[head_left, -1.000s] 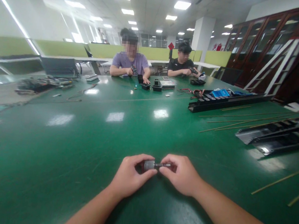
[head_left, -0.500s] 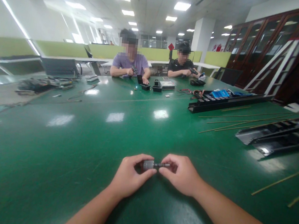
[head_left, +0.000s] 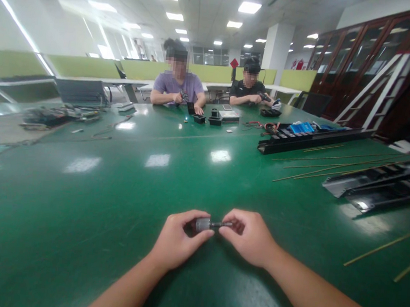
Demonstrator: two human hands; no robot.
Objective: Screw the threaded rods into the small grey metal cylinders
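My left hand (head_left: pixel 176 241) is closed around a small grey metal cylinder (head_left: pixel 203 224), thumb below and fingers above. A thin dark shaft (head_left: pixel 215 224) sticks out of the cylinder's right end, and I cannot tell what kind of part it is. The shaft's far end lies between the thumb and fingers of my right hand (head_left: pixel 249 236), which pinches it. Part of the cylinder is hidden in the left palm. Both hands are low over the near middle of the green table (head_left: pixel 111 212), and the shaft points to the right.
Two people (head_left: pixel 177 87) sit across the table, handling dark tools near small black boxes (head_left: pixel 215 120). To the right lie long black channels (head_left: pixel 312 138) with blue packets and several thin rods (head_left: pixel 316 172). A tangled pile of parts (head_left: pixel 57 116) is at the far left.
My right hand has shifted very slightly up, and the shaft's tilt has altered a little. Both hands keep their hold on the part.
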